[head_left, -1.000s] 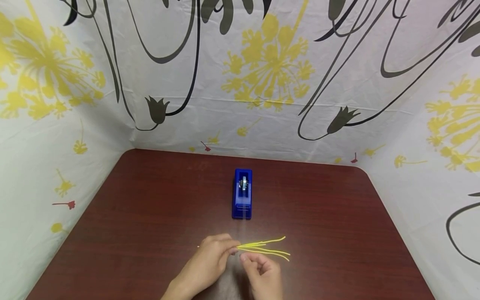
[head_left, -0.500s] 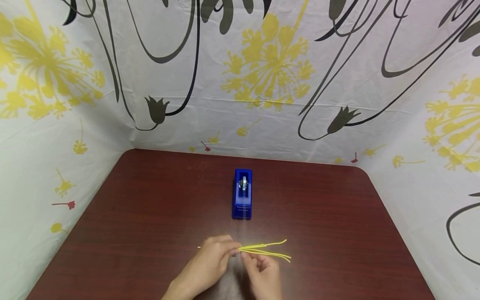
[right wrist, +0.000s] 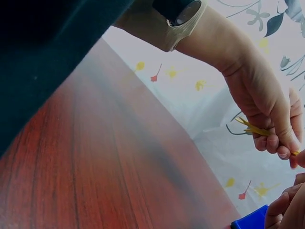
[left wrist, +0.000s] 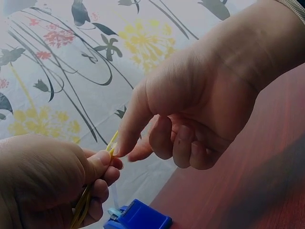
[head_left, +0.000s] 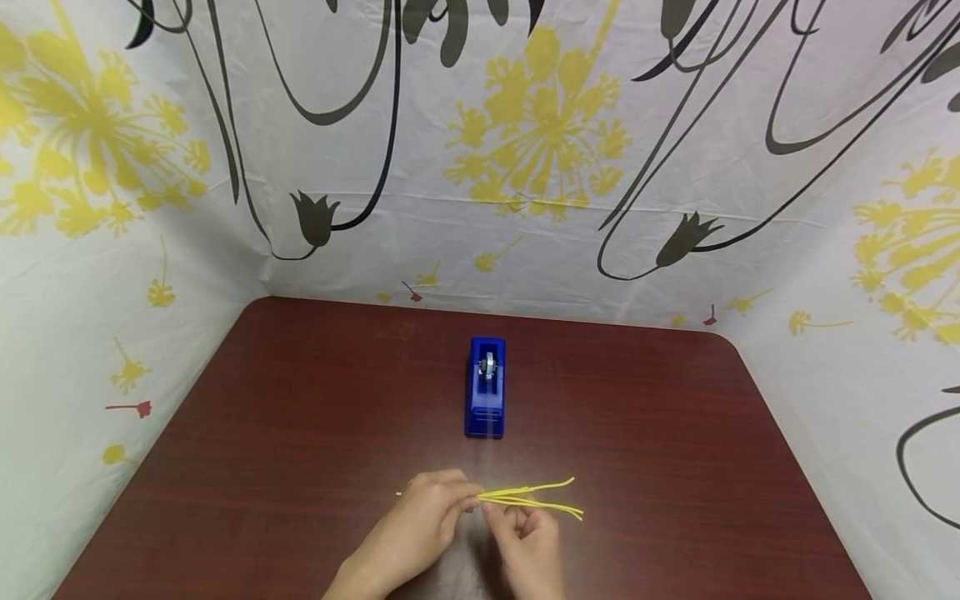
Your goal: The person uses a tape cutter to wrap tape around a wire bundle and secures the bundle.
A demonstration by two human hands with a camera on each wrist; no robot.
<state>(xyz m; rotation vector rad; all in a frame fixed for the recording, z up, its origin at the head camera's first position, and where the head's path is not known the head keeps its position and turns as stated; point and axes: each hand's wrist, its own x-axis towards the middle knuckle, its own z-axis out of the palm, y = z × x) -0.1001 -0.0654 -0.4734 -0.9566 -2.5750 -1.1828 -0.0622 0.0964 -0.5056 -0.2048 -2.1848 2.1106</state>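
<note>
In the head view my left hand [head_left: 423, 512] pinches a small bunch of yellow strings [head_left: 528, 493]. Their loose ends fan out to the right, and a short tip shows left of the hand. My right hand [head_left: 525, 542] is close beside it, thumb and forefinger at the strings. The left wrist view shows the left hand [left wrist: 52, 176] with strings running under its palm, while the right hand [left wrist: 190, 105] reaches its thumb to them, other fingers curled. From the right wrist, string tails [right wrist: 250, 126] stick out of the left hand [right wrist: 267, 105]; the right hand [right wrist: 290, 210] is mostly cut off.
A blue tape dispenser [head_left: 484, 408] stands beyond the hands on the dark red-brown table [head_left: 337, 400]. White fabric [head_left: 360, 275] printed with yellow and dark flowers surrounds the table's back and sides. A dark sleeve [right wrist: 47, 57] fills a corner of the right wrist view.
The right thumb and fingers have come up slightly to the strings. The lower loose ends have drawn closer together. The left hand has hardly moved.
</note>
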